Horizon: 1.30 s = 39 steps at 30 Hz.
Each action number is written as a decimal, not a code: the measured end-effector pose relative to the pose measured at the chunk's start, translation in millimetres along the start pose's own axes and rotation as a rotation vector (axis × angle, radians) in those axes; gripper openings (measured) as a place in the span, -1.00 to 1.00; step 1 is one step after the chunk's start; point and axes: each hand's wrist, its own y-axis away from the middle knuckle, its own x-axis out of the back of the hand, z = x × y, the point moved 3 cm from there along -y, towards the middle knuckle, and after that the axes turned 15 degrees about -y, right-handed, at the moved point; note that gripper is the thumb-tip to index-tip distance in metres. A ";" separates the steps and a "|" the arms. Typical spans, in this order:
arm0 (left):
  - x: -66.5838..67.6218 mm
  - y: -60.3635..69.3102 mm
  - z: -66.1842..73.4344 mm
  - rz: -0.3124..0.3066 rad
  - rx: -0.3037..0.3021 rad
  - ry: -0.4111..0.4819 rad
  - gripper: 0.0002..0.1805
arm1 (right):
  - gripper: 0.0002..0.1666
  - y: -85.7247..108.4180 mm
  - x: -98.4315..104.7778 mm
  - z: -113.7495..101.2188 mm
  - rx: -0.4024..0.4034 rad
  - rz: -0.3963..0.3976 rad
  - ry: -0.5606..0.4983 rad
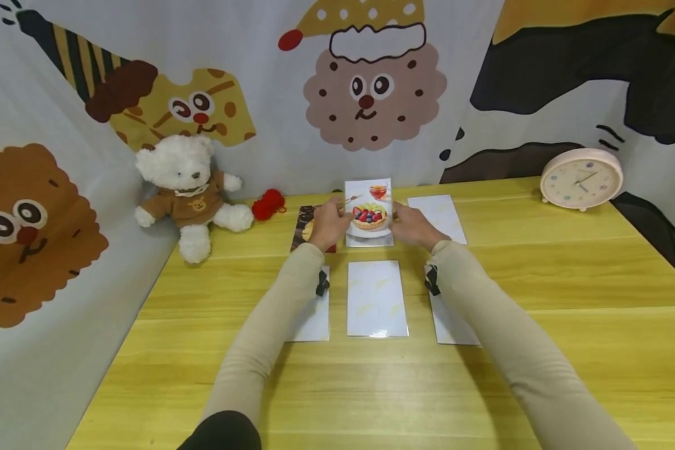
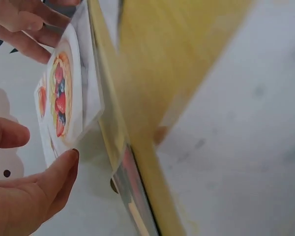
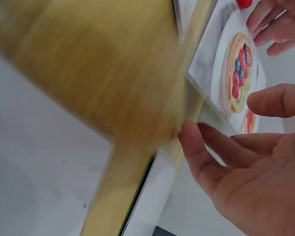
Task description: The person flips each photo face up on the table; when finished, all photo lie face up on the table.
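A card with a fruit tart picture (image 1: 369, 215) lies face up in the middle of the back row in the head view. My left hand (image 1: 330, 222) is at its left edge, thumb and fingertips close against it. On the opposite edge is my right hand (image 1: 416, 226). Both wrist views show fingers fairly straight and spread around the card's sides, with no firm grip visible. Under the left hand, partly covered, lies a dark card with a food picture (image 1: 302, 228). Beside the right hand sits a white-backed card (image 1: 441, 215), partly hidden.
Nearer me is a row of white-backed cards: one in the middle (image 1: 377, 300), one left (image 1: 315, 315) and one right (image 1: 452, 322), the outer two partly under my sleeves. A white teddy bear (image 1: 188, 194), a red object (image 1: 268, 205) and a pink clock (image 1: 582, 178) stand behind.
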 end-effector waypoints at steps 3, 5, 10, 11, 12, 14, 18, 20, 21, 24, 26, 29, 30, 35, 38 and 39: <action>-1.3 -3.3 -3.8 0.010 0.006 0.028 -0.36 | -0.30 -0.5 -1.0 -1.0 0.041 0.012 0.055; -1.5 -5.2 -5.9 0.022 0.008 0.035 -0.43 | -0.43 -0.9 -1.6 -2.0 0.066 0.019 0.097; -1.8 -6.4 -8.6 -0.012 0.037 0.019 -0.43 | -0.59 -3.7 -3.8 -1.2 0.059 0.021 0.131; -1.7 -6.0 -8.8 -0.027 0.042 0.006 -0.37 | -0.59 -4.4 -4.0 -0.9 0.051 0.019 0.131; -1.6 -5.6 -8.9 -0.047 0.043 -0.014 -0.37 | -0.58 -4.9 -4.4 -0.6 0.041 0.015 0.133; -1.2 -4.1 -8.9 -0.087 0.036 -0.053 -0.37 | -0.57 -5.9 -5.1 0.2 0.022 0.008 0.142; -0.7 -2.1 -7.3 -0.155 0.002 -0.128 -0.37 | -0.53 -6.8 -6.7 2.4 -0.010 -0.002 0.174; -0.8 -2.0 -5.8 -0.177 -0.013 -0.172 -0.36 | -0.52 -6.9 -7.8 3.6 -0.018 -0.005 0.189; -1.2 -1.9 -5.1 -0.191 -0.018 -0.196 -0.36 | -0.51 -6.8 -8.3 4.2 -0.022 -0.008 0.198; -2.5 -1.5 -3.2 -0.224 -0.037 -0.286 -0.34 | -0.50 -6.6 -9.6 5.8 -0.033 -0.013 0.219; -3.1 -1.3 -2.5 -0.242 -0.051 -0.342 -0.32 | -0.50 -7.0 -10.2 6.9 -0.040 -0.017 0.227; -3.0 -0.6 -1.6 -0.253 -0.076 -0.415 -0.28 | -0.49 -8.2 -10.7 8.5 -0.043 -0.022 0.236; -3.0 -0.4 -1.3 -0.253 -0.085 -0.435 -0.27 | -0.49 -8.4 -10.7 8.7 -0.045 -0.025 0.238; -4.5 -1.2 -1.1 -0.253 -0.118 -0.519 -0.35 | -0.45 -7.9 -10.3 6.6 -0.051 -0.029 0.247; -5.5 -2.8 -0.5 -0.221 -0.116 -0.532 -0.40 | -0.41 -8.0 -10.1 4.9 -0.058 -0.028 0.260; -5.6 -3.3 0.1 -0.202 -0.114 -0.527 -0.41 | -0.41 -8.1 -9.9 4.4 -0.059 -0.028 0.268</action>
